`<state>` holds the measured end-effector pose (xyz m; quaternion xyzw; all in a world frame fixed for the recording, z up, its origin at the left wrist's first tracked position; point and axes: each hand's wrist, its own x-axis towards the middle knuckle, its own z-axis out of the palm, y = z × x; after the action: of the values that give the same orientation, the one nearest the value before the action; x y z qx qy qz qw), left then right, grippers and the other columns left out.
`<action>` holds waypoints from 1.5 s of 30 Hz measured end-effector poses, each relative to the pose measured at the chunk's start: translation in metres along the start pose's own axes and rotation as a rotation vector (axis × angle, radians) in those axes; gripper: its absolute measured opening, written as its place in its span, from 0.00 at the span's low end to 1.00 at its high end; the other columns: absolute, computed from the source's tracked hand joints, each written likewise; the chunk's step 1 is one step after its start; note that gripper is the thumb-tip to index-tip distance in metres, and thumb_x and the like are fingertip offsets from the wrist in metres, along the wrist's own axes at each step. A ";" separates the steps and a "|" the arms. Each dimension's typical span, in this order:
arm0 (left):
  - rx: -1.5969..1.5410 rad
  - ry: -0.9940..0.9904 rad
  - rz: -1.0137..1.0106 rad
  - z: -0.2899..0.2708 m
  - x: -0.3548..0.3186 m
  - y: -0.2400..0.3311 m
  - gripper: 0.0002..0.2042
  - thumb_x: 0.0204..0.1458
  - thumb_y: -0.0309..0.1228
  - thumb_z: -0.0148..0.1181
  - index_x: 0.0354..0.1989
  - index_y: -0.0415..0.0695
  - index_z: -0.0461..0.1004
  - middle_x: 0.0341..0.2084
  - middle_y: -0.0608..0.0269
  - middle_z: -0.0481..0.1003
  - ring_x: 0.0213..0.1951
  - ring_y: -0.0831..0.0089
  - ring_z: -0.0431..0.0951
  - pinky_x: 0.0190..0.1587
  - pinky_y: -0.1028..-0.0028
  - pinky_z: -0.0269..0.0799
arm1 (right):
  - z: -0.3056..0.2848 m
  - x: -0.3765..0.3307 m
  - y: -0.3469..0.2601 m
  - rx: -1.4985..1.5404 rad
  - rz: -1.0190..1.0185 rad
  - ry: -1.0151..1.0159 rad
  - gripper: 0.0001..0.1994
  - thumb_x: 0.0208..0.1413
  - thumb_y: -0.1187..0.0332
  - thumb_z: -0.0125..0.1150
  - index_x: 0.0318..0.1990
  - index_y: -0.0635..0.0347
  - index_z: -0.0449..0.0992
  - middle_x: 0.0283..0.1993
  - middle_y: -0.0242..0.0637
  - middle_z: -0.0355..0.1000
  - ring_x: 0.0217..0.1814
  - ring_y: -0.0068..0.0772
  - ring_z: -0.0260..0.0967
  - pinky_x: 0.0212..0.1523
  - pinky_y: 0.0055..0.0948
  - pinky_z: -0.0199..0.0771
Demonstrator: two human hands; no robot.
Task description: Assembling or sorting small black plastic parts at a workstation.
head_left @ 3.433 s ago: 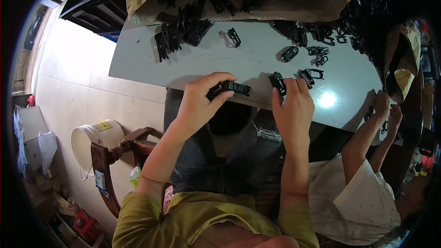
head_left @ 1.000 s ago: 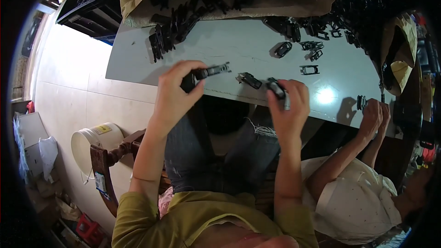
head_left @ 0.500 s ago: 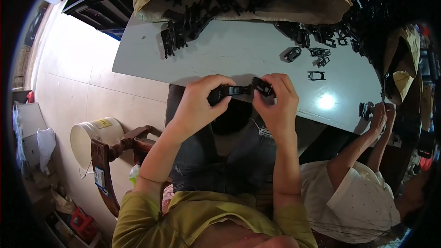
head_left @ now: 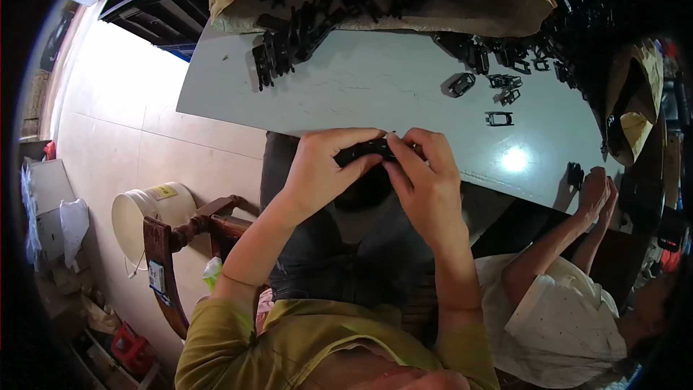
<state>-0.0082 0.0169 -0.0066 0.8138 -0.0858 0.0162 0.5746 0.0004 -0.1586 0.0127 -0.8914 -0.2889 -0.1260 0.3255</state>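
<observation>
my left hand [head_left: 325,166] and right hand [head_left: 426,180] both have their grip clamped on one black plastic clip [head_left: 367,150], its long axis running 9 to 3 between them, held over the grey surface [head_left: 375,94] edge; loose clips [head_left: 498,87] lie toward 1 o'clock.

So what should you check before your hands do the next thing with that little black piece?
1. Both hands on the piece: ok. The left hand and right hand pinch the black plastic part between them.
2. Part over the table edge, not over the lap: ok, just at the edge.
3. Pieces fully clicked together: cannot tell, fingers hide the joint.
4. More loose black parts within reach: ok, some lie to the right.
5. Neighbour's hands out of the way: ok, they work at the far right corner.
</observation>
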 end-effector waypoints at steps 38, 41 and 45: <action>-0.032 0.025 -0.138 -0.008 0.013 -0.012 0.10 0.50 0.18 0.60 0.42 0.37 0.75 0.28 0.65 0.75 0.31 0.82 0.74 0.36 0.82 0.71 | 0.000 0.010 0.012 0.108 0.181 0.040 0.16 0.37 0.80 0.61 0.39 0.63 0.73 0.38 0.41 0.68 0.35 0.42 0.69 0.36 0.29 0.71; -0.271 0.084 -0.144 0.004 0.014 -0.011 0.07 0.54 0.18 0.55 0.41 0.34 0.75 0.31 0.66 0.76 0.34 0.83 0.75 0.39 0.82 0.72 | 0.011 0.010 0.002 0.037 0.121 0.059 0.16 0.36 0.80 0.61 0.39 0.62 0.73 0.38 0.39 0.68 0.36 0.41 0.69 0.35 0.32 0.71; -0.204 0.102 -0.140 0.013 0.013 -0.007 0.07 0.54 0.17 0.55 0.41 0.34 0.75 0.31 0.65 0.77 0.34 0.82 0.76 0.38 0.81 0.73 | 0.011 0.006 -0.001 -0.097 0.144 0.079 0.18 0.36 0.79 0.62 0.40 0.60 0.73 0.39 0.38 0.67 0.37 0.42 0.69 0.35 0.35 0.72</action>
<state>0.0044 0.0054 -0.0161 0.7532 -0.0007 0.0088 0.6577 0.0053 -0.1482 0.0075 -0.9189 -0.2047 -0.1514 0.3013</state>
